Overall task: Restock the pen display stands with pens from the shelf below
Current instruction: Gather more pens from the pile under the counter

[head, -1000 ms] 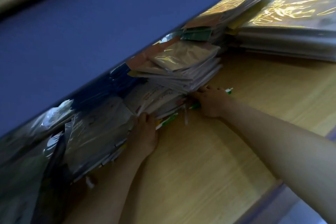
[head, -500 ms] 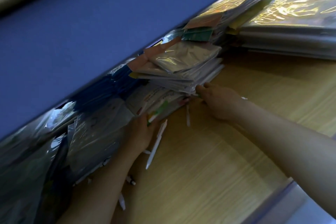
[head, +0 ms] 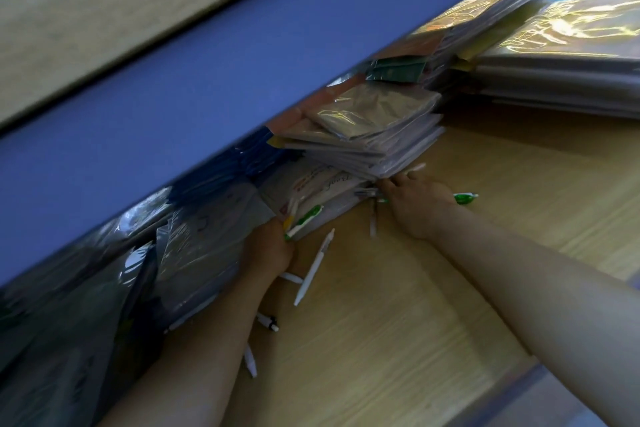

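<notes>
- The shelf [head: 433, 329] is pale wood. Its front edge runs along the lower right, and bare wood lies open between the two forearms and out to the right.
- A blue panel [head: 225, 87] slants across above, overhanging the back of the shelf.
- Wrapped packets [head: 374, 135] crowd the back in leaning stacks. A taller stack [head: 561, 73] stands at far right, and darker packets slump at left against the left forearm.
- Loose pens lie on the wood just before the stacks. A long white pen [head: 314, 269] lies between the hands. A blurred short pen [head: 373, 224] lies near the right hand. A black-tipped pen [head: 268, 322] and another white one [head: 250, 360] lie beside the left forearm.
- The left hand [head: 270, 250] is at the foot of the packets, fingers curled. It grips a green-white pen [head: 304, 220] that points up across the stack's edge.
- The right hand [head: 419, 204] lies palm down, fingertips pushed under the middle stack's lower corner. A green pen [head: 465, 198] sticks out from beneath it by the wrist. I cannot tell whether the hand grasps that pen or only covers it.
</notes>
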Demonstrator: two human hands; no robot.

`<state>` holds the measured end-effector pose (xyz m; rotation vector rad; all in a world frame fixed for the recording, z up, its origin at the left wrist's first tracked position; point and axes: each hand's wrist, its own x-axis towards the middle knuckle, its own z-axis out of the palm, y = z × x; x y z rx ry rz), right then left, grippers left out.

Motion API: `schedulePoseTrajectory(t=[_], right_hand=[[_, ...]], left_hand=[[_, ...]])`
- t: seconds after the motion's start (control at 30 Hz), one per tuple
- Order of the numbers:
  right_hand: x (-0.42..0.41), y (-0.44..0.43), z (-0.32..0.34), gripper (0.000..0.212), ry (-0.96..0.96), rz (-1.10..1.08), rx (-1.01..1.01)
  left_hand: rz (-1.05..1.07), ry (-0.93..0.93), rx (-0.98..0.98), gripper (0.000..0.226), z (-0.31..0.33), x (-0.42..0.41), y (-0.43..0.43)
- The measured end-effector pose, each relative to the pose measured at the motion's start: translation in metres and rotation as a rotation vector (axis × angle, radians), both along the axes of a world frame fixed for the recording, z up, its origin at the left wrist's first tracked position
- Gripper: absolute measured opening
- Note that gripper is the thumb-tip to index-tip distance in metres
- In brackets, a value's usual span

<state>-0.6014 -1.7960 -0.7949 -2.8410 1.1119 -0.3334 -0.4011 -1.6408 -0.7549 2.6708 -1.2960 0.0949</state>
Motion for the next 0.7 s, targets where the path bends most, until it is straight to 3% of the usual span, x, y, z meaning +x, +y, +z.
schedulePoseTrajectory(t=[0.1, 0.27, 0.37, 0.43, 0.53, 0.7], right_hand=[[-0.003, 0.007, 0.004, 0.061, -0.079, 0.013, 0.027], [0.013, 0.030, 0.008, 0.057, -0.110, 0.048, 0.087], [0.019, 0.036, 0.008, 0.053, -0.068, 0.011, 0.088], [0.021, 0.035, 0.009, 0.047, -0.090, -0.009, 0.106], [0.020, 0.035, 0.011, 0.037, -0.126, -0.036, 0.144], [0.005, 0.034, 0.018, 0.035, -0.111, -0.037, 0.189]], left_hand=[[-0.043, 0.026, -0.015, 0.006, -0.008, -0.011, 0.008], [-0.034, 0.143, -0.106, 0.036, -0.021, -0.033, 0.012], [-0.074, 0.067, -0.040, 0.042, -0.024, -0.039, 0.013], [-0.088, 0.030, -0.041, 0.042, -0.025, -0.044, 0.013], [-0.153, 0.277, -0.172, 0.024, -0.025, -0.054, 0.010], [-0.119, 0.279, -0.040, 0.027, -0.015, -0.070, 0.005]])
